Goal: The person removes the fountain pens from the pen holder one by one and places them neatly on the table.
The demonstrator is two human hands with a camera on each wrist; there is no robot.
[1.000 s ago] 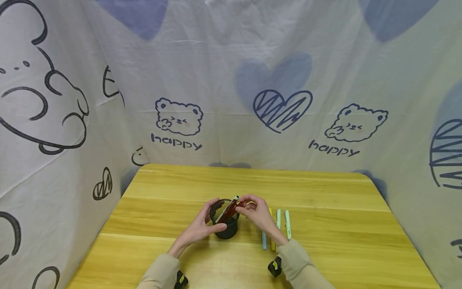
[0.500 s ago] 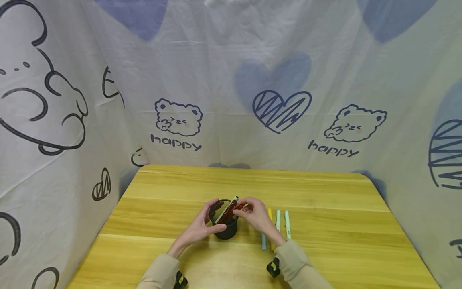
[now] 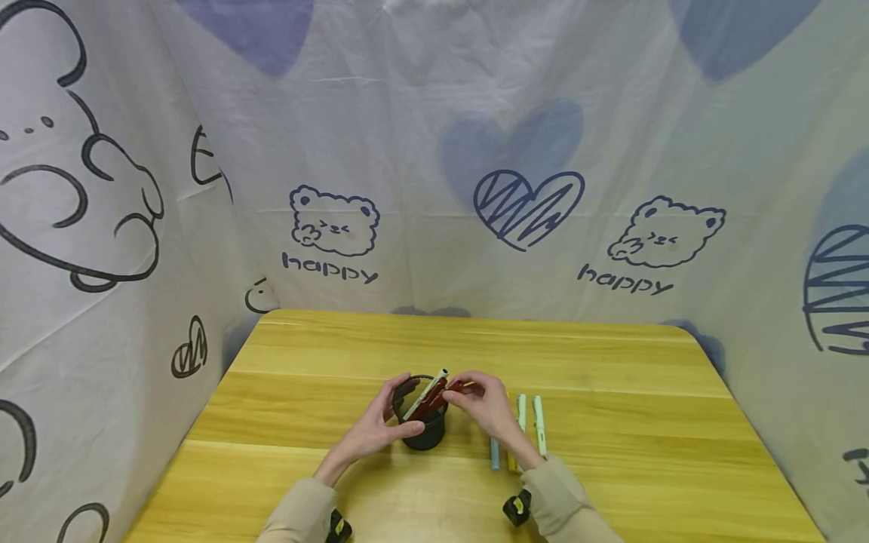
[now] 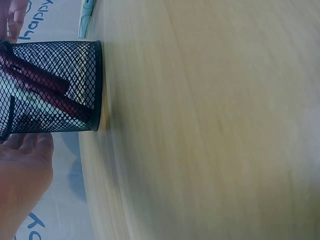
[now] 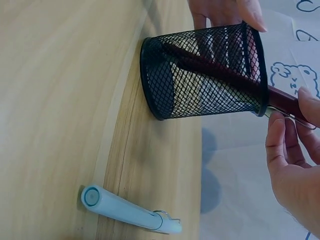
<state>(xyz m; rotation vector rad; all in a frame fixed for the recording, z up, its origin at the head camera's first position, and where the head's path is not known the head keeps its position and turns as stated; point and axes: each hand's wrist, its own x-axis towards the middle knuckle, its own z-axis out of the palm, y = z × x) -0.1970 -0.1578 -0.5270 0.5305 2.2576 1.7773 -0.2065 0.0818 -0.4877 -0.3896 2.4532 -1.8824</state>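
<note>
A black wire-mesh pen cup (image 3: 424, 436) stands on the wooden table. My left hand (image 3: 375, 427) holds its left side, thumb at the front and fingers around the back. My right hand (image 3: 490, 411) is at the cup's right rim and pinches the upper end of a dark red pen (image 5: 284, 101), whose lower part is inside the cup. Through the mesh in the left wrist view, another dark red pen (image 4: 55, 100) shows, leaning in the cup. A pale pen (image 3: 427, 394) with a dark tip leans beside them and pokes above the rim.
Right of the cup, a light blue pen (image 3: 495, 455), a yellow pen (image 3: 512, 461) and two mint green pens (image 3: 539, 424) lie side by side, partly hidden by my right forearm. A printed cloth (image 3: 421, 249) hangs behind the wooden table (image 3: 611, 392).
My right hand has shifted only slightly at the rim, still pinching the dark red pen. The left hand and the pen cup have stayed in place.
</note>
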